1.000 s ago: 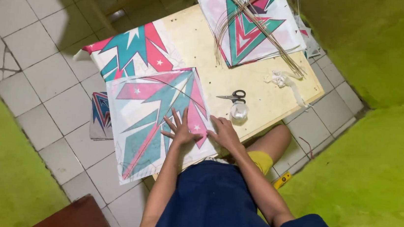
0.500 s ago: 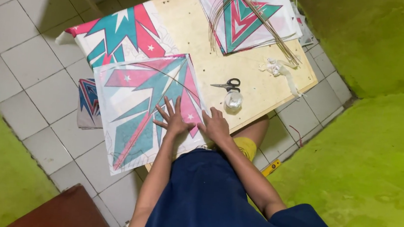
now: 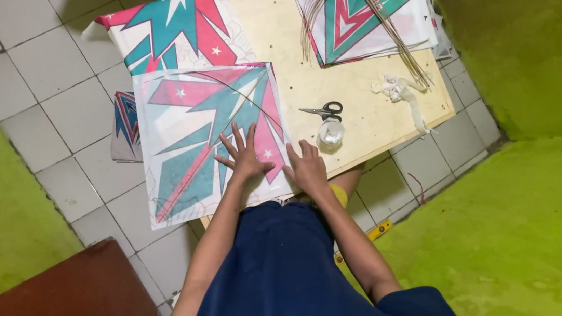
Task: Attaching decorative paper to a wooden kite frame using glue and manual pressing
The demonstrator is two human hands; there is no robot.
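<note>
two hands flat on the kite sheet (image 3: 211, 134), fingers spread, gripping nothing. left hand (image 3: 246, 153) presses the sheet's near right part, right hand (image 3: 307, 171) rests at its right edge, just beside the left, thumbs nearly meeting. versus half a second ago the hands sit in the same spot, same spread; only the view has shifted a little. sheet lies on the wooden surface (image 3: 362, 104), overhanging toward the tiled floor left of the hands. just beyond the right hand: scissors (image 3: 323, 110) and a spool of white thread (image 3: 331, 134). a second patterned sheet (image 3: 170, 27) lies beyond the left hand, a third with thin sticks (image 3: 370, 19) farther off.
</note>
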